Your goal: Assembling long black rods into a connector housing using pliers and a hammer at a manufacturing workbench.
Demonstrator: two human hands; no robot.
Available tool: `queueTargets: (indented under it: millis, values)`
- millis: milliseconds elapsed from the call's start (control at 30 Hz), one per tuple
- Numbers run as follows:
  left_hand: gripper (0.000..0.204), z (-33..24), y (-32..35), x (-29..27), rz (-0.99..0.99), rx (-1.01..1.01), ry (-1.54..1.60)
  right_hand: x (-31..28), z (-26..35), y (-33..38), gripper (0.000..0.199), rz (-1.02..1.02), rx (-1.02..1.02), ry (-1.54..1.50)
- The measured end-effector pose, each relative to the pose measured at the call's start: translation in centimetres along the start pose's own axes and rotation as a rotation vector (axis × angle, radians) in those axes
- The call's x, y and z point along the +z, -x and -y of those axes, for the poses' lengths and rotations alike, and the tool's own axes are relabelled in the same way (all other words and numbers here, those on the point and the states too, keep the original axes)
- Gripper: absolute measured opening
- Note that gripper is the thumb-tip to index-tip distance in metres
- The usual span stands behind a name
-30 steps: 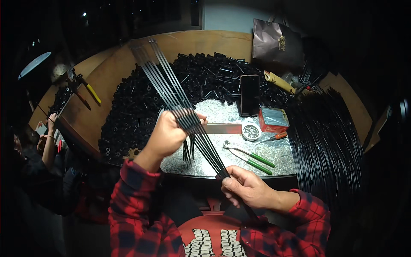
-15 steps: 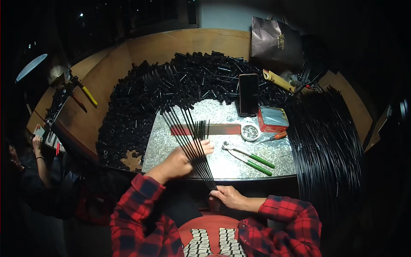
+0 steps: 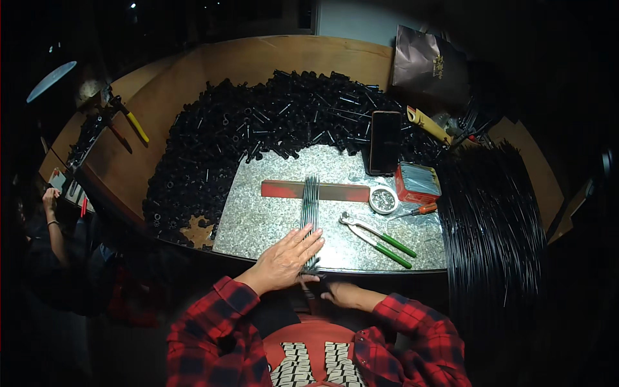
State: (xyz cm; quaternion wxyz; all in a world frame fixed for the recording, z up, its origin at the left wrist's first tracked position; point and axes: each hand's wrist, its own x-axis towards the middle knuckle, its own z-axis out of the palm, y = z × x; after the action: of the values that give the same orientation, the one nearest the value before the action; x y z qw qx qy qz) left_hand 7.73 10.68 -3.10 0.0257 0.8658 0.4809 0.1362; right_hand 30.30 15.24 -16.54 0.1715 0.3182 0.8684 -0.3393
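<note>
- A bundle of thin dark rods (image 3: pixel 311 206) is lying on the speckled stone slab (image 3: pixel 258 219), running from the near edge away from the person and crossing over a flat red bar (image 3: pixel 284 189) that is sitting square across the slab.
- The left hand (image 3: pixel 287 258) is pressing flat on the near end of the rods, fingers stretched out and spread, palm down; it is not curling around them.
- The right hand (image 3: pixel 338 293) is sitting just below the slab's near edge at the rods' tail end; whether its fingers are closing on the rods cannot be told, since that spot is dark and partly hidden.
- Green-handled pliers (image 3: pixel 380 238) are lying on the slab just to the right of the rods, apart from them.
- A small round tin (image 3: pixel 384 200) is resting at the right end of the red bar, with a red box (image 3: pixel 417 182) beside it and a red-handled screwdriver (image 3: pixel 416 210) near both.
- A dark phone (image 3: pixel 385 142) is standing at the slab's far edge.
- A heap of short black tubes (image 3: pixel 258 122) is wrapping around the slab's far and left sides.
- A large sheaf of long black rods (image 3: pixel 493 226) is hanging over the right side of the wooden table (image 3: pixel 174 97).
</note>
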Motion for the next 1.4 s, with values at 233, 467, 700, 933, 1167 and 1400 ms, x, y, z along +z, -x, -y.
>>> queueTargets:
  millis: [233, 467, 700, 933, 1167, 1400]
  values:
    - [0.081, 0.0, -0.8, 0.1, 0.015, 0.017, -0.136, -15.0, 6.8, 11.5, 0.048, 0.192, -0.370, -0.276]
    - [0.100, 0.3, 0.0, -0.1, 0.039, -0.106, -0.087, -28.9, 0.3, 12.6, 0.019, -0.790, 0.054, -0.026]
    - [0.094, 0.2, -0.3, 0.2, 0.013, -0.114, -0.083, -29.2, -11.8, 10.4, 0.013, -0.798, 0.330, 0.706]
    - [0.093, 0.5, 0.1, 0.8, -0.019, -0.099, -0.087, -28.2, -12.0, 10.3, 0.009, -0.852, 0.263, 0.691]
    - [0.092, 0.3, -0.5, 0.0, -0.039, -0.130, -0.061, -28.8, -11.8, 10.9, 0.013, -0.768, 0.246, 0.707]
    - [0.096, 0.4, -0.6, 0.1, -0.011, -0.145, -0.007, -29.1, -10.6, 11.6, 0.010, -0.971, 0.180, 0.663]
